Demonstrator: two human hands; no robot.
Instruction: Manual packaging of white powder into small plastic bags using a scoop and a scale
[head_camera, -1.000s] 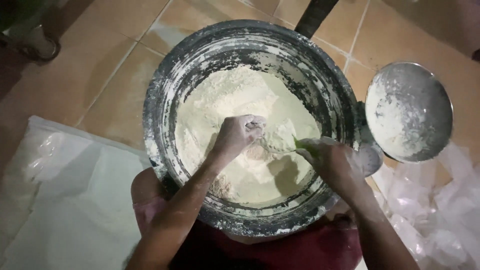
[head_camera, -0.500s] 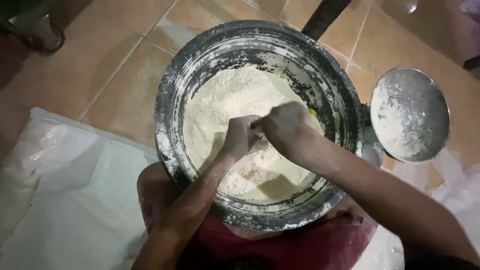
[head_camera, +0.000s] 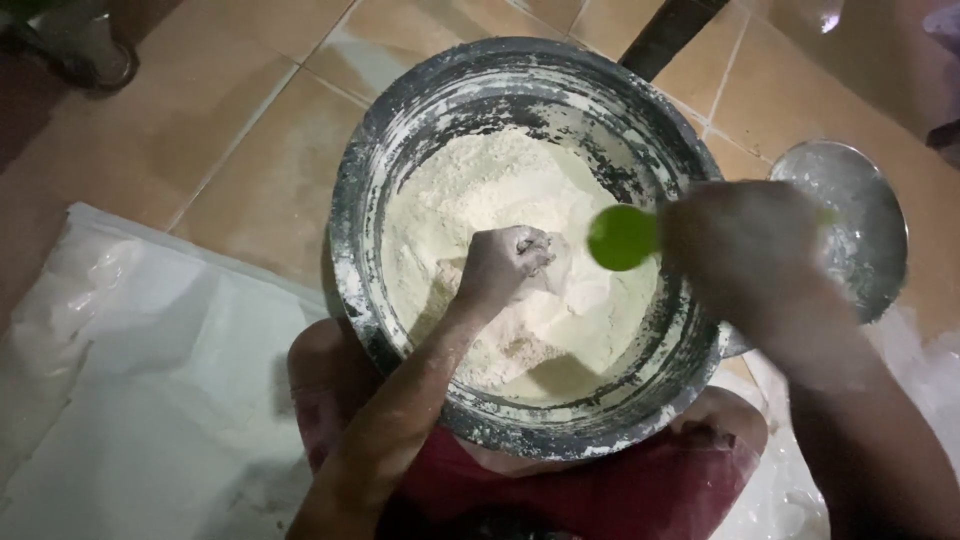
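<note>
Flour (head_camera: 500, 190) is filling the basin (head_camera: 350, 250); the left hand (head_camera: 505, 262) is clenching a fistful, the right hand (head_camera: 745, 255) is gripping a green scoop (head_camera: 622, 237), risking spills over the rim.

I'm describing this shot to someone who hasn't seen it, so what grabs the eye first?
A big flour-dusted metal basin of white flour fills the middle, between the person's knees. The left hand is closed in the flour, and the blurred right hand holds a bright green spoon above it. A smaller metal bowl sits right.
</note>
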